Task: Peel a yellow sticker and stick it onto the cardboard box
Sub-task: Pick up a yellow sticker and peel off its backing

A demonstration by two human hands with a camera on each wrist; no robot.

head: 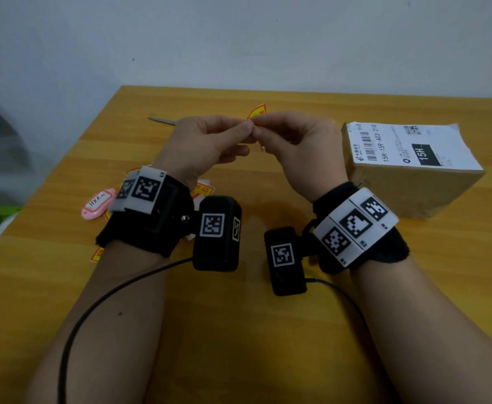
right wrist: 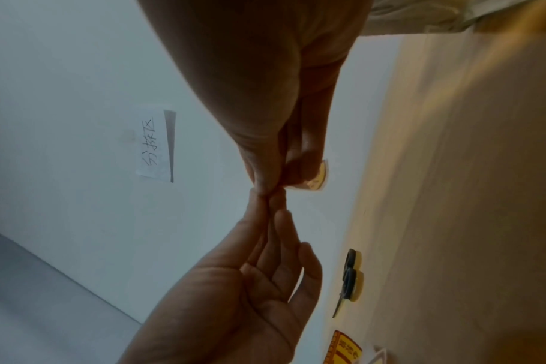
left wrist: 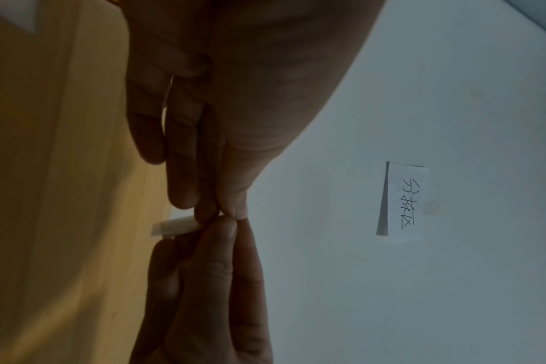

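A yellow sticker (head: 257,112) with a red edge is held above the table's middle, its top showing over my fingertips. My left hand (head: 246,132) and right hand (head: 258,127) meet there, each pinching the sticker between thumb and forefinger. In the left wrist view a white backing strip (left wrist: 175,227) juts out from the pinch. The right wrist view shows the sticker's yellow face (right wrist: 317,179) beside my right fingers (right wrist: 306,147). Which layer each hand holds is hidden. The cardboard box (head: 399,188), bearing a white shipping label, lies to the right of my right hand.
Scissors (head: 163,121) lie at the back, behind my left hand. A pink key tag (head: 97,204) and more yellow stickers (head: 204,189) lie under and left of my left wrist. The wooden table (head: 239,330) meets a white wall with a paper note (left wrist: 405,199).
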